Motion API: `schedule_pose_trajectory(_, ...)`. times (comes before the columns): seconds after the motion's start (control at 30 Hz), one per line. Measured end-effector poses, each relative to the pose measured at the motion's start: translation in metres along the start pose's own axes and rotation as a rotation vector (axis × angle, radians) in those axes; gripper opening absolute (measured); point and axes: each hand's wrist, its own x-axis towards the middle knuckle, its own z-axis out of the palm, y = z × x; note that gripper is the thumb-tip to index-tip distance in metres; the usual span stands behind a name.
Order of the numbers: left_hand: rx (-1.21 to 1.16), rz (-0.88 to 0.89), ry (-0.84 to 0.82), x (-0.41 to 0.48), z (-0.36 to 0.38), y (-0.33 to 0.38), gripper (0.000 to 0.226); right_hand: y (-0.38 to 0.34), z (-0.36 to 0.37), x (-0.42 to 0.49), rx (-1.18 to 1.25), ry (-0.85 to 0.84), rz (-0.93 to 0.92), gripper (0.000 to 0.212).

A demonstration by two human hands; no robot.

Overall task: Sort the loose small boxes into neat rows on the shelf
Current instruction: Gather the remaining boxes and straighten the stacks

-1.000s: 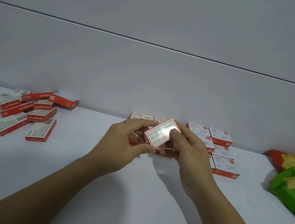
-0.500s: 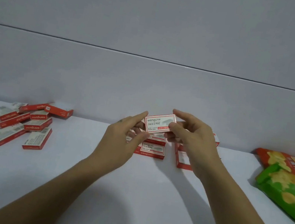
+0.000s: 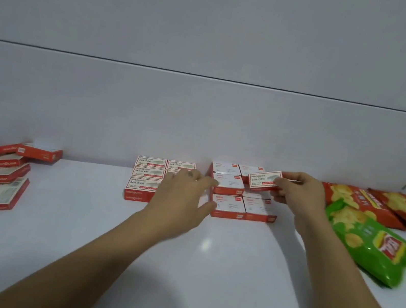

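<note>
Box [image 3: 263,183] sits pinched in right hand [image 3: 297,194], tilted just above the sorted block [image 3: 228,204]; left hand [image 3: 184,196], slack and empty, hovers at that block's left edge. Best levelled first, then lowered square onto the block's back row.

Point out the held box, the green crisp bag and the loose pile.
held box [image 3: 263,182]: head view, printed top face.
green crisp bag [image 3: 363,233]: head view, front panel.
loose pile [image 3: 4,177]: head view, a middle box.
</note>
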Motion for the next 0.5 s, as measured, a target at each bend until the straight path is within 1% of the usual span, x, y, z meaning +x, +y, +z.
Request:
schedule_pose_trajectory(0.1,0.099,0.009,-0.03,0.009,0.012,0.018,0.046,0.005,0.0,0.005,-0.076,0.023,-0.013,0.011)
schedule_pose_trajectory(0.17,0.135,0.014,-0.031,0.012,0.016,0.022,0.046,0.01,0.002,0.006,-0.186,0.04,-0.048,0.013)
schedule_pose_trajectory(0.23,0.144,0.011,-0.033,0.013,0.018,0.021,0.046,0.012,0.006,0.005,-0.271,0.053,-0.08,0.011)
schedule_pose_trajectory(0.3,0.135,0.004,-0.038,0.013,0.02,0.019,0.046,0.012,0.009,0.002,-0.417,0.045,-0.114,0.007)
schedule_pose_trajectory(0.37,0.116,-0.002,-0.039,0.012,0.021,0.018,0.046,0.012,0.012,0.001,-0.523,0.048,-0.13,0.015)
schedule_pose_trajectory(0.5,0.097,-0.008,-0.044,0.013,0.021,0.019,0.047,0.014,0.013,0.001,-0.488,0.045,-0.098,0.014)
